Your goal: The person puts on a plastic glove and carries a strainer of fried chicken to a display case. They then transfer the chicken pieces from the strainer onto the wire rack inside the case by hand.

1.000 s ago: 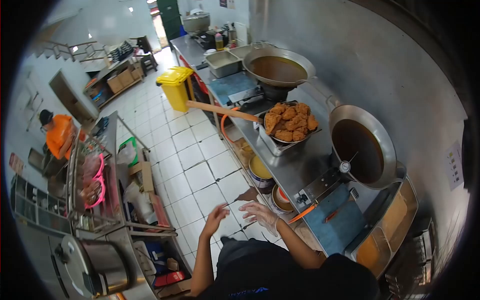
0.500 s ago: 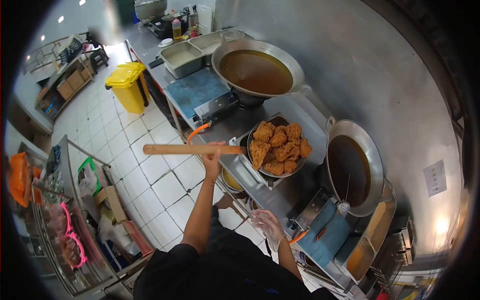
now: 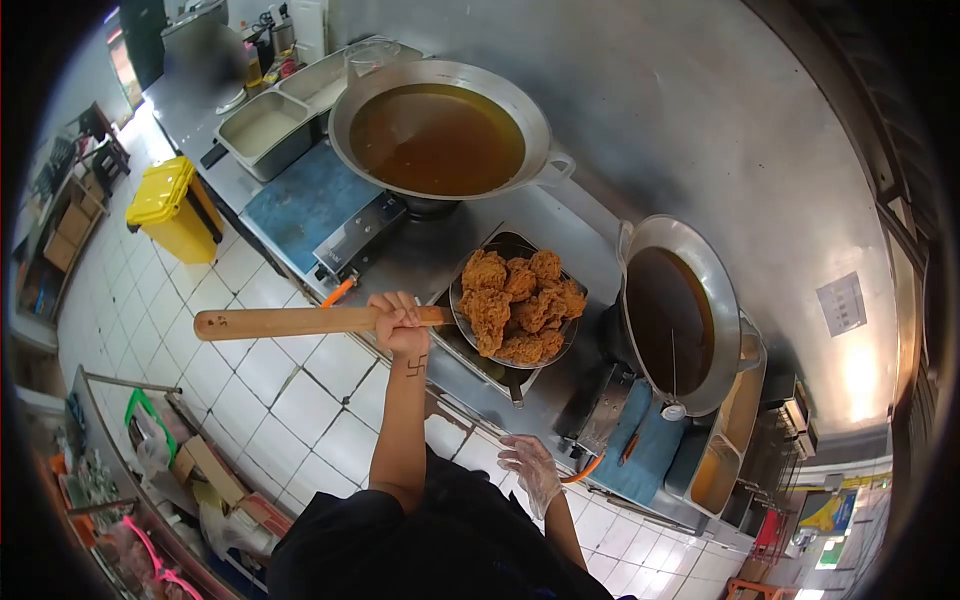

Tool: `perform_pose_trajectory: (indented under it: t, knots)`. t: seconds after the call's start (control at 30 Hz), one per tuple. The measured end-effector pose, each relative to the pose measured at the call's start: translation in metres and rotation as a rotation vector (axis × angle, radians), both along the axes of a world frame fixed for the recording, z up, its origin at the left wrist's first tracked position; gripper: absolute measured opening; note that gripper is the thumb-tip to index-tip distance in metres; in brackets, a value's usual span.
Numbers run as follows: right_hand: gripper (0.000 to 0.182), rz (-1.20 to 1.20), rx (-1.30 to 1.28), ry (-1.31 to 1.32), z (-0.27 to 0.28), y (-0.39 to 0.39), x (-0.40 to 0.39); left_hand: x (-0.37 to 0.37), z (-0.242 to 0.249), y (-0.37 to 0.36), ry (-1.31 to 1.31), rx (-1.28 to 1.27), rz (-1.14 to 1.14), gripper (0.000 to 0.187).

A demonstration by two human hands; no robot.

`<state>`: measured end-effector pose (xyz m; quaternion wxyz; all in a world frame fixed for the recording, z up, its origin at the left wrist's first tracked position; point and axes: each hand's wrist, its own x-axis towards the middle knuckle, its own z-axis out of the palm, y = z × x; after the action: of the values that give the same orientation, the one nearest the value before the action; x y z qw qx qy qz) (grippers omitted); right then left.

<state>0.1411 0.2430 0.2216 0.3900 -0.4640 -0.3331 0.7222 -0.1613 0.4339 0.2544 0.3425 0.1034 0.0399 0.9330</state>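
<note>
My left hand [image 3: 398, 322] is wrapped in a fist around the long wooden handle [image 3: 280, 323] of a skimmer. The round skimmer basket [image 3: 530, 366] holds a heap of golden-brown fried chicken [image 3: 518, 300]. It overlaps a rectangular metal tray [image 3: 472, 362] on the steel counter, between two woks of oil. My right hand [image 3: 532, 470], in a clear plastic glove, is near the counter's front edge with its fingers apart and nothing in it. A short dark handle [image 3: 515, 388] sticks out below the basket.
A large wok [image 3: 540, 125] of brown oil sits on a burner beyond the chicken. To the right is a second wok [image 3: 728, 310] with a probe thermometer [image 3: 674, 411]. Metal pans [image 3: 262, 130] line the counter's far end. A yellow bin [image 3: 175, 210] stands on the tiled floor.
The view has swung to the right. My left hand has closed into a fuller fist around the skimmer handle. My gloved right hand stays low by the counter edge.
</note>
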Motion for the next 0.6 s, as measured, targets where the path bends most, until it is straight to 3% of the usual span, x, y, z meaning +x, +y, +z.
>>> perform_pose_trajectory:
  t: [0.37,0.6]
  knots:
    - [0.028,0.074,-0.035,-0.067,-0.003,0.005,0.025,-0.007,0.051,-0.042,0.038,0.089,0.116,0.015]
    - [0.030,0.203,-0.023,-0.098,-0.016,0.005,0.072,0.003,0.107,-0.118,0.058,0.201,0.205,0.016]
